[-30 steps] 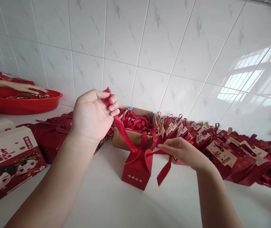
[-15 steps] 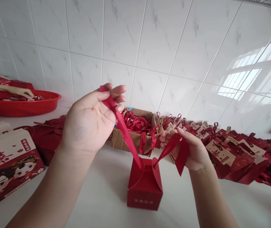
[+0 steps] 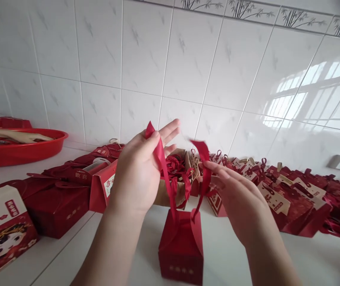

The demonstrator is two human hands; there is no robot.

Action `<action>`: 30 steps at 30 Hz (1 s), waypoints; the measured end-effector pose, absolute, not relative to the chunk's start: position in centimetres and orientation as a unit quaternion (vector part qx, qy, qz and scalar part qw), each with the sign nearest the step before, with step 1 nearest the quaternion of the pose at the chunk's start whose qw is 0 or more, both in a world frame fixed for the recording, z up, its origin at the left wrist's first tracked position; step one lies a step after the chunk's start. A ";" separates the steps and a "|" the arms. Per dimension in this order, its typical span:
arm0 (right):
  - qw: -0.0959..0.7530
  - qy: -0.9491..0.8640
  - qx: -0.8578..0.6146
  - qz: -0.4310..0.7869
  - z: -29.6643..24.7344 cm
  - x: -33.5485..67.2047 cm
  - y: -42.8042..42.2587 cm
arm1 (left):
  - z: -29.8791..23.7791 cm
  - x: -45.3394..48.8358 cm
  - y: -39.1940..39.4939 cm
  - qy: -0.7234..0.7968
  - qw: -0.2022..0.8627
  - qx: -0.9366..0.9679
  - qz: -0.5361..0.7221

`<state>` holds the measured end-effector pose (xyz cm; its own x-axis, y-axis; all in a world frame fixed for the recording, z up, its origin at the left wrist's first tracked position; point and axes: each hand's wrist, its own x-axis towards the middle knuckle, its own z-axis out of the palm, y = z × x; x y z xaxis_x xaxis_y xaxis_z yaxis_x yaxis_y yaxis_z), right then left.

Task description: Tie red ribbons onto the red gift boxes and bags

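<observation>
A small red gift box (image 3: 181, 250) stands upright on the white surface, with faint pale lettering on its front. Red ribbon (image 3: 168, 186) comes up from its top in two ends. My left hand (image 3: 148, 159) pinches one end between thumb and fingers, its other fingers stretched out. Higher than the box on the right, my right hand (image 3: 229, 186) has its fingers closed on the other ribbon end (image 3: 201, 149), whose tip sticks up above them. Both ends run fairly taut down to the box top.
Behind my hands, a cardboard carton (image 3: 165, 194) holds red ribbons. Rows of finished-looking red boxes (image 3: 294, 202) line the right wall side. More red boxes (image 3: 59, 206) and a printed box (image 3: 7, 230) stand left. Another person's hand (image 3: 28, 137) reaches into a red basin (image 3: 24, 153).
My hands have come closer together above the box, each still with its ribbon end. The right ribbon tip now points up instead of hanging. The view has tilted up.
</observation>
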<state>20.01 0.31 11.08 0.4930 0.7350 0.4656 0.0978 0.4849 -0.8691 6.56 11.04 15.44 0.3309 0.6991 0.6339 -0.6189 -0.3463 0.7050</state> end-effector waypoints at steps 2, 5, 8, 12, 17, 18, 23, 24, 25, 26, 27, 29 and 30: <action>0.708 -0.459 -0.491 0.217 10.5 19.3 0.6 | 15.4 6.6 10.2 0.029 0.568 0.591 0.571; 0.674 -0.491 -0.514 0.203 9.9 18.2 1.4 | 15.3 7.1 9.2 0.020 0.557 0.608 0.565; 0.648 -0.552 -0.501 0.155 9.5 17.4 2.0 | 14.9 7.9 8.5 0.000 0.560 0.636 0.530; 0.659 -0.536 -0.519 0.097 9.3 17.3 2.3 | 14.6 8.2 8.6 -0.017 0.570 0.668 0.478; 0.707 -0.469 -0.513 0.134 9.7 18.0 2.1 | 14.9 6.5 9.6 0.047 0.452 0.733 0.505; 0.707 -0.468 -0.511 0.142 9.8 18.2 2.1 | 14.9 6.1 9.7 0.079 0.413 0.758 0.499; 0.689 -0.487 -0.520 0.133 10.3 18.0 1.3 | 14.7 4.8 9.6 0.171 0.282 0.839 0.432; 0.684 -0.490 -0.525 0.125 10.4 17.9 1.2 | 14.7 4.9 9.4 0.169 0.273 0.846 0.426; 0.679 -0.493 -0.531 0.117 10.5 17.7 1.0 | 14.7 5.0 9.3 0.162 0.270 0.850 0.423; 0.674 -0.497 -0.536 0.106 10.6 17.6 0.8 | 14.6 5.3 9.3 0.152 0.270 0.851 0.424; 0.668 -0.502 -0.541 0.095 10.6 17.5 0.7 | 14.6 5.6 9.2 0.141 0.271 0.848 0.433; 0.661 -0.511 -0.544 0.073 10.8 17.3 0.5 | 14.5 6.3 9.3 0.122 0.270 0.835 0.463; 0.663 -0.512 -0.542 0.063 10.8 17.3 0.5 | 14.5 6.6 9.3 0.114 0.269 0.827 0.479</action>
